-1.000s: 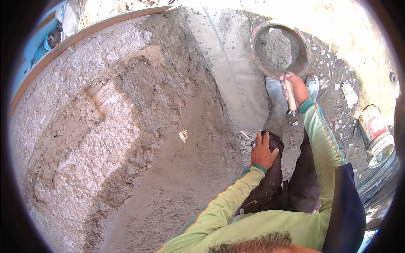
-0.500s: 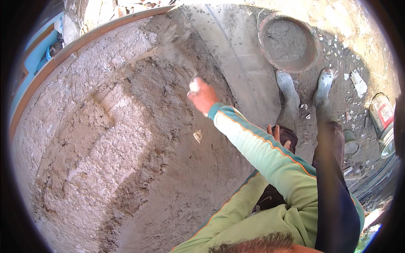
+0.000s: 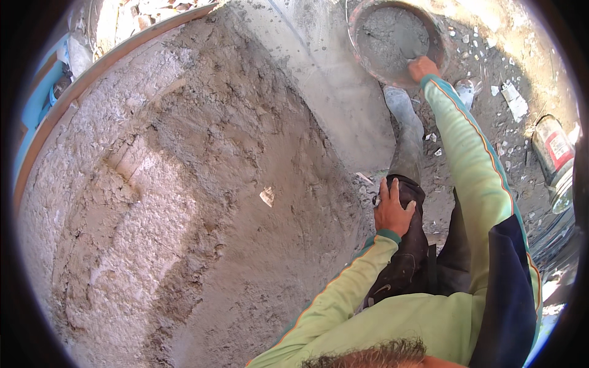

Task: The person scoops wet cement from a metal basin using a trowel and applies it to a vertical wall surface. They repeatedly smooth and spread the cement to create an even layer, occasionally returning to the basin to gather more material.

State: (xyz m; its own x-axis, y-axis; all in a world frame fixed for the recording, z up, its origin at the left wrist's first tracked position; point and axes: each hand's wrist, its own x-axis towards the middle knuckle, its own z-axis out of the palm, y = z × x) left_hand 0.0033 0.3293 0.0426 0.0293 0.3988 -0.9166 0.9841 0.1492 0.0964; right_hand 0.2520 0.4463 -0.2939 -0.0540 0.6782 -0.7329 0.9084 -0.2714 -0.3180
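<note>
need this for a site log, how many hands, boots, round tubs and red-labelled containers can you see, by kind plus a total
Hands (left hand, right hand): 2
Boots: 2
Round tub: 1
Red-labelled container: 1
Total: 6

Ground (image 3: 491, 132), grey-brown, sunlit toward the upper right and strewn with pale rubble chips (image 3: 466, 38). Resting directly on it: a round mortar basin (image 3: 437, 38), the person's boots (image 3: 403, 116) just below, a flat white fragment (image 3: 514, 103), and a cylindrical container (image 3: 555, 147) with a red-and-white label.
</note>
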